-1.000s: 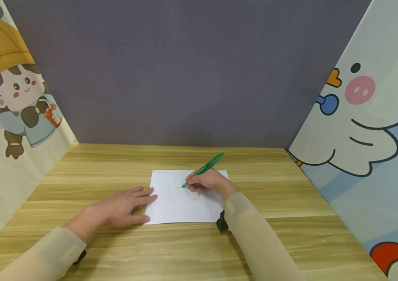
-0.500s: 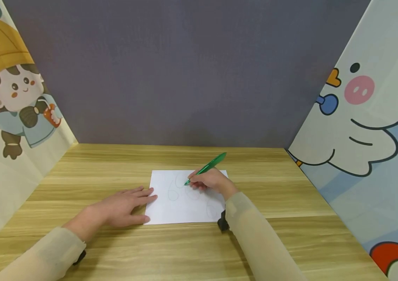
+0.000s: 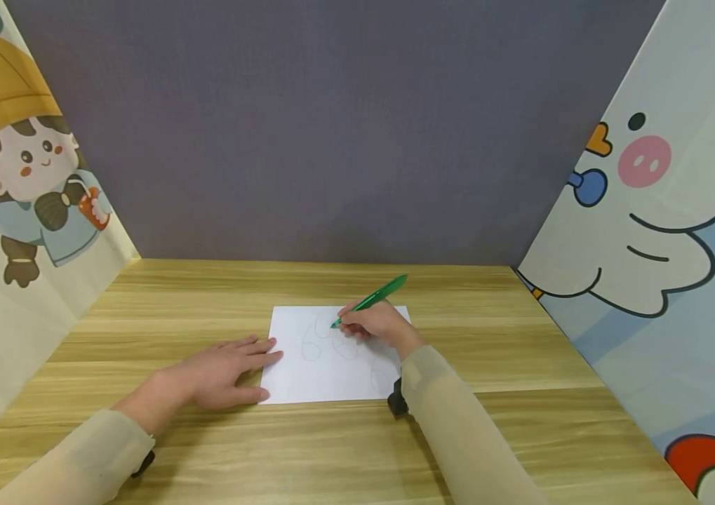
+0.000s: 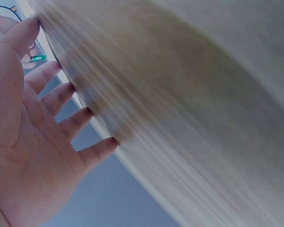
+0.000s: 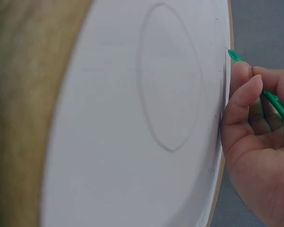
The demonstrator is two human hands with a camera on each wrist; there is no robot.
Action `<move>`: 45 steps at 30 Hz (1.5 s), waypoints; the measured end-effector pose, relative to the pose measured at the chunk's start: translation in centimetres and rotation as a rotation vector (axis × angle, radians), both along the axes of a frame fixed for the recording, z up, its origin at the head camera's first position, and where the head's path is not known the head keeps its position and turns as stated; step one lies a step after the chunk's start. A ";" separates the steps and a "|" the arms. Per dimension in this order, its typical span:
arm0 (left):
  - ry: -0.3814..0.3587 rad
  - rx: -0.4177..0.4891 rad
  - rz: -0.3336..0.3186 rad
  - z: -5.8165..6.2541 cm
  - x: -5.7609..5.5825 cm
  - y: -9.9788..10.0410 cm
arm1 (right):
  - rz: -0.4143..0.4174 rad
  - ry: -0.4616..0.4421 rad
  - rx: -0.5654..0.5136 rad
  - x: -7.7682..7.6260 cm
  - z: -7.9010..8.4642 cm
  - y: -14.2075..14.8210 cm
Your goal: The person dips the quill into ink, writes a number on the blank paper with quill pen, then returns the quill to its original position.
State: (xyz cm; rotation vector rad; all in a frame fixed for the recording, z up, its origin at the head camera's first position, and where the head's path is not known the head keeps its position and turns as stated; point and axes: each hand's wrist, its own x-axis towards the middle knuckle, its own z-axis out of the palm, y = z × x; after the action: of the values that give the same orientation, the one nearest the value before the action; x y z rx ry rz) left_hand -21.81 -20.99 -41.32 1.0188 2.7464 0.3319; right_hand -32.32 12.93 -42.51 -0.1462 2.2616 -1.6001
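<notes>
While the right hand grips one pen, the left hand (spread wide) touches one paper sheet.

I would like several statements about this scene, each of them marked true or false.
1. The right hand holds a slim green pen. True.
2. The left hand grips a pen. False: it lies spread at the left edge of the rectangular white paper sheet.
3. The paper sheet lies on a light wood-grained table. True.
4. The paper sheet is blank. False: it bears faint curved lines.
5. A dark grey panel stands behind the table. True.
</notes>
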 end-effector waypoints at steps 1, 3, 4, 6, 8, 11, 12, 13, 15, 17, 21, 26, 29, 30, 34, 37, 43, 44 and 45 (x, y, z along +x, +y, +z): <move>-0.001 0.000 0.000 0.0 0.0 0.0 | -0.002 0.001 -0.002 0.0 0.0 0.0; -0.001 0.001 -0.001 0.1 0.1 0.1 | -0.004 0.006 -0.005 -0.1 -0.1 -0.1; -0.002 0.002 0.000 0.1 0.1 0.1 | -0.007 0.006 -0.009 -0.1 -0.1 -0.1; -0.005 0.004 0.001 0.1 0.2 0.1 | -0.012 0.008 -0.015 -0.1 -0.2 -0.2; -0.009 0.005 0.002 0.1 0.3 0.1 | -0.013 0.011 -0.015 -0.1 -0.2 -0.3; -0.010 0.005 0.004 0.2 0.3 0.2 | -0.012 0.012 -0.018 0.0 -0.1 -0.3; -0.014 0.005 0.009 0.2 0.3 0.2 | -0.011 0.012 -0.018 0.0 -0.1 -0.3; -0.012 0.004 0.009 0.2 0.3 0.2 | -0.008 0.012 -0.017 0.0 -0.1 -0.3; -0.013 0.002 0.012 0.2 0.4 0.2 | -0.004 0.013 -0.020 0.0 0.0 -0.4; -0.012 0.001 0.013 0.2 0.4 0.2 | -0.002 0.010 -0.021 0.0 0.0 -0.4; -0.007 -0.001 0.008 0.1 0.4 0.1 | -0.002 0.005 -0.020 -0.1 0.0 -0.5; -0.002 0.001 0.004 0.1 0.4 0.0 | 0.009 0.009 -0.009 0.0 0.2 -0.6; -0.003 0.004 0.006 0.1 0.4 0.0 | 0.020 0.008 -0.009 0.0 0.2 -0.8; -0.005 0.006 0.007 0.1 0.4 -0.1 | 0.024 0.009 -0.011 0.0 0.2 -0.8; -0.015 0.011 0.017 -0.1 0.3 0.0 | 0.030 0.007 -0.019 -0.2 0.1 -1.0; -0.024 0.013 0.030 -0.3 0.3 0.0 | 0.030 0.006 -0.018 -0.2 -0.1 -1.1; -0.020 0.034 0.028 -0.4 0.2 -0.1 | 0.028 0.001 -0.019 -0.3 -0.3 -1.2; -0.019 0.035 0.026 -0.5 0.1 -0.1 | 0.025 0.002 -0.017 -0.4 -0.4 -1.2; -0.018 0.037 0.023 -0.6 0.1 -0.1 | 0.023 0.003 -0.015 -0.4 -0.4 -1.3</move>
State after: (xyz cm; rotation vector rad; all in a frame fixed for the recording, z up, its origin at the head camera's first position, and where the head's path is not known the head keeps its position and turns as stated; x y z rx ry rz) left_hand -21.73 -21.08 -41.88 0.9890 2.7476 0.3942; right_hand -32.73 11.67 -42.93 -0.1781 2.2421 -1.6064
